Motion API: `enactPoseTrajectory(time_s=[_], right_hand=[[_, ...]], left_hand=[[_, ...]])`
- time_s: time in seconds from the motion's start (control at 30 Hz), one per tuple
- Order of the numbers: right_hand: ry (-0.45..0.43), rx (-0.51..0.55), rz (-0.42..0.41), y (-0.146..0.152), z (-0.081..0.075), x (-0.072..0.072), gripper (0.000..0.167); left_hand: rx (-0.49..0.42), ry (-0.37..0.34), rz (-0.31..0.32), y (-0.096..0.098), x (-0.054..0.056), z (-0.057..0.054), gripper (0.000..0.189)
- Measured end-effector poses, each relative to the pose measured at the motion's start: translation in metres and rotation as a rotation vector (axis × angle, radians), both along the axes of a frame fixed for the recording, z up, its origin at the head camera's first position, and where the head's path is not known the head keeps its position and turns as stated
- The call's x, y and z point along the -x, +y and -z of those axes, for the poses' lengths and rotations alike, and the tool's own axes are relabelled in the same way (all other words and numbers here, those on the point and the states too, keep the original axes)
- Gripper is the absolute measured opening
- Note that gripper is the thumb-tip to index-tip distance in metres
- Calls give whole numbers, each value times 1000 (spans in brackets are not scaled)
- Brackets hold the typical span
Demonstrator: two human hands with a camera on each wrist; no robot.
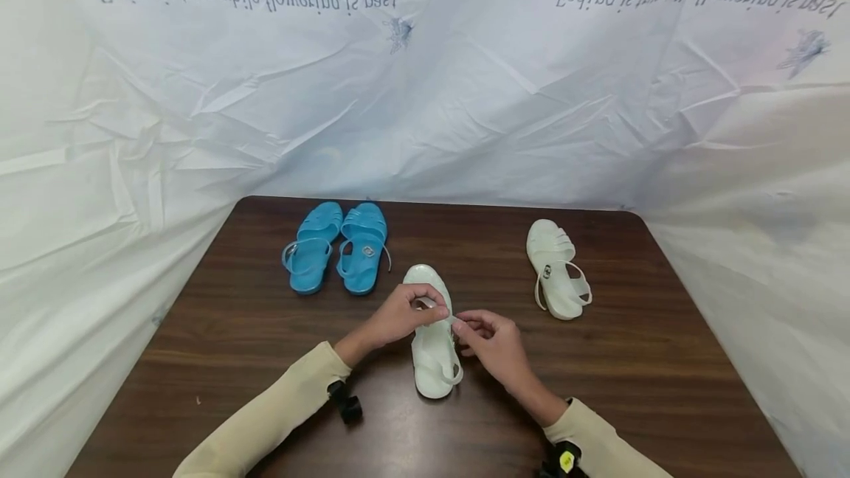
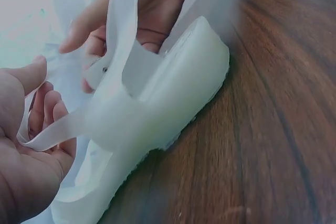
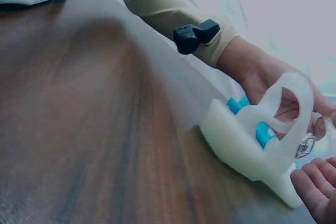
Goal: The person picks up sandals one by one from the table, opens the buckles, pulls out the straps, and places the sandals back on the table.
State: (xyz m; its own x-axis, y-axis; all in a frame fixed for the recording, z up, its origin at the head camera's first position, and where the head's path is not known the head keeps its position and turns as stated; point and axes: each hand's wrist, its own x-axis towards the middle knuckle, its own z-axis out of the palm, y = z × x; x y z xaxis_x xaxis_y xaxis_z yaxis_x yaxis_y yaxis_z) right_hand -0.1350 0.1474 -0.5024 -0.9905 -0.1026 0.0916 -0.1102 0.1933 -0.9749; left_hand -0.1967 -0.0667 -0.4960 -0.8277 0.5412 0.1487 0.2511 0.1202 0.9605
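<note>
A white sandal (image 1: 434, 360) stands sole down on the table, toe away from me. My left hand (image 1: 406, 310) reaches over its front from the left and pinches the loose ankle strap (image 2: 52, 132), which curves through the fingers in the left wrist view. From the right, my right hand (image 1: 491, 345) has thumb and fingers bent together at the strap, fingertips close to those of the left. A silvery buckle (image 3: 305, 146) shows on the sandal's side in the right wrist view. The upright heel strap (image 3: 299, 93) rises behind it.
Two blue sandals (image 1: 308, 264) lie side by side at the back left of the brown table (image 1: 637, 360). The other white sandal (image 1: 564, 292) lies at the back right, straps loose. A white printed sheet (image 1: 465, 94) hangs behind and around the table.
</note>
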Motion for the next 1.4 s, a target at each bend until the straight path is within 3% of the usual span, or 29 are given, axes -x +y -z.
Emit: enactPoseTrajectory(time_s=[0.2, 0.43, 0.73, 0.97, 1.17, 1.4], right_hand=[[84, -49, 72, 7, -7, 1, 7], [6, -40, 116, 23, -8, -4, 8], [-102, -110, 80, 33, 7, -12, 8], [-81, -184, 63, 33, 6, -13, 8], [-85, -194, -20, 22, -5, -14, 22], [-98, -321, -98, 8, -3, -11, 40]], left_hand=[[-26, -23, 37, 5, -1, -3, 31], [2, -3, -4, -7, -8, -4, 37], [62, 17, -73, -26, -20, 0, 23], [171, 11, -155, -33, -33, 3, 15], [249, -84, -185, -32, -45, 7, 25], [303, -70, -169, -29, -54, 10, 23]])
